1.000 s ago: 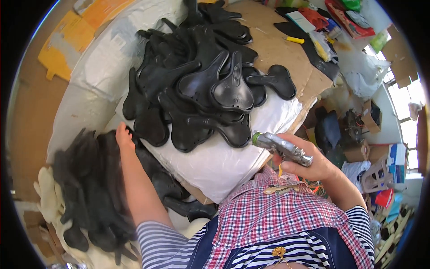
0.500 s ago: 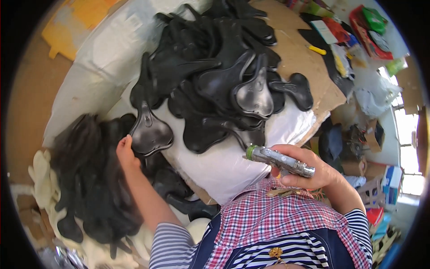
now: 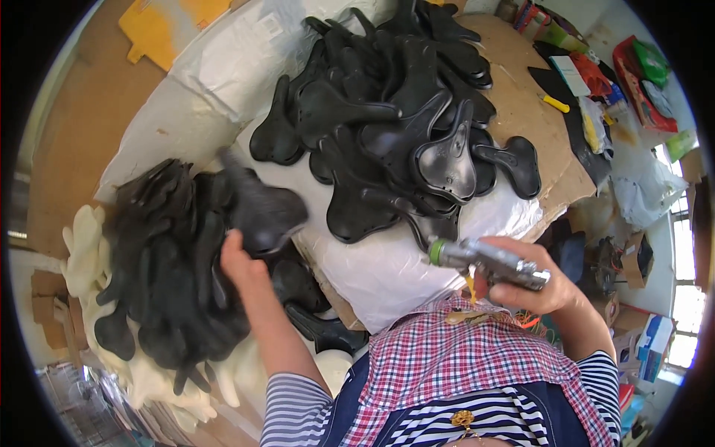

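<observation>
Holding a metal spray gun (image 3: 497, 264) with a green ring, the right hand (image 3: 535, 277) is curled around it, near the checked apron (image 3: 477, 346). The left hand (image 3: 246, 264) is at the lower edge of a blurred black saddle-shaped piece (image 3: 269, 212); whether it grips firmly, I cannot tell. The piece is between a dark pile (image 3: 167, 279) on the left and a heap of similar pieces (image 3: 357, 108) on white sheeting (image 3: 372, 279).

Saddle heap (image 3: 398, 97) on sheet (image 3: 365, 279), centre; second heap (image 3: 167, 276) left and nearer, left hand (image 3: 244, 267) at its right edge. Handled tool (image 3: 555, 103) right of first heap; bag (image 3: 649, 195) farther right.
</observation>
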The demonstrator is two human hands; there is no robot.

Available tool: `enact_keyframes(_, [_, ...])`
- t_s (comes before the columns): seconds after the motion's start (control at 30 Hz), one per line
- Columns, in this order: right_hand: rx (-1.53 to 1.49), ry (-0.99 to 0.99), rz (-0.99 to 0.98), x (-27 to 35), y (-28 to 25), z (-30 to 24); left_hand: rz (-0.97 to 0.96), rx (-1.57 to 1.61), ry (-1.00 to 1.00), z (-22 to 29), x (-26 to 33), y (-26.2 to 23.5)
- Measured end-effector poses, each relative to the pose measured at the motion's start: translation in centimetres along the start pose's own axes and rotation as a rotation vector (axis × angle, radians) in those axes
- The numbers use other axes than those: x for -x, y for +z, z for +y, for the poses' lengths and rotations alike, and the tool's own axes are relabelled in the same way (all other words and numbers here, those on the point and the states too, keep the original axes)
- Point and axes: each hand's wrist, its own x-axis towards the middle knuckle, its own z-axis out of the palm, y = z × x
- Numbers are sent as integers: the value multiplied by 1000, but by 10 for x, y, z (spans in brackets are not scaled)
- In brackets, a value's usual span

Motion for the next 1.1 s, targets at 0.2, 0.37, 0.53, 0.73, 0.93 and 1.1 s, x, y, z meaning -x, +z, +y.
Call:
enact_keyframes(0.2, [24, -32, 191, 10, -12, 12, -791, 638, -153, 3, -120, -2])
enact_keyframes(0.37, [15, 21, 312, 10, -12, 14, -375, -261, -702, -128, -91, 171])
enact_keyframes(0.53, [52, 40, 359, 25, -17, 3, -449, -200, -374, -104, -86, 233])
enact_keyframes(0.73, [285, -66, 348, 58, -39, -16, -474, -213, 108, 22, -26, 252])
enact_keyframes(0.93, [323, -185, 309, 79, -52, -23, -473, -359, 51, 13, 34, 234])
enact_keyframes(1.1, [-39, -302, 399, 122, -53, -22, -430, -494, 45, -16, 68, 214])
